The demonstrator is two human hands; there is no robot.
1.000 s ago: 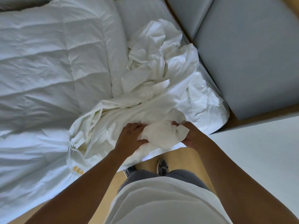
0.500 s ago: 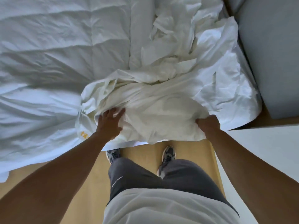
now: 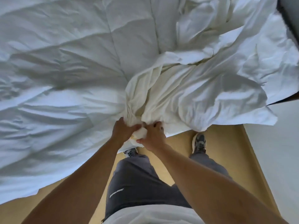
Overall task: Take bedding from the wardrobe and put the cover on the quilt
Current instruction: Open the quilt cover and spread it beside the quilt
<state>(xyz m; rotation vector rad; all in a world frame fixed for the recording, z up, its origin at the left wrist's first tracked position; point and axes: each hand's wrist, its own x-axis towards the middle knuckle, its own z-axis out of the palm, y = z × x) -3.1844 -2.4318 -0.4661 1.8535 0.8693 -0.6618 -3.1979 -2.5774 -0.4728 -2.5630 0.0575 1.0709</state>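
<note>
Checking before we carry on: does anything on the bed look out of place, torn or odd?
Nothing looks torn or spilled. The cover is a crumpled heap on the right side of the quilt, not spread out, and is bunched tight where the left hand and right hand grip it at its near edge.

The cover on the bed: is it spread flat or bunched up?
Bunched up. The cover lies in crumpled folds; the left hand and right hand grip its gathered edge.
</note>
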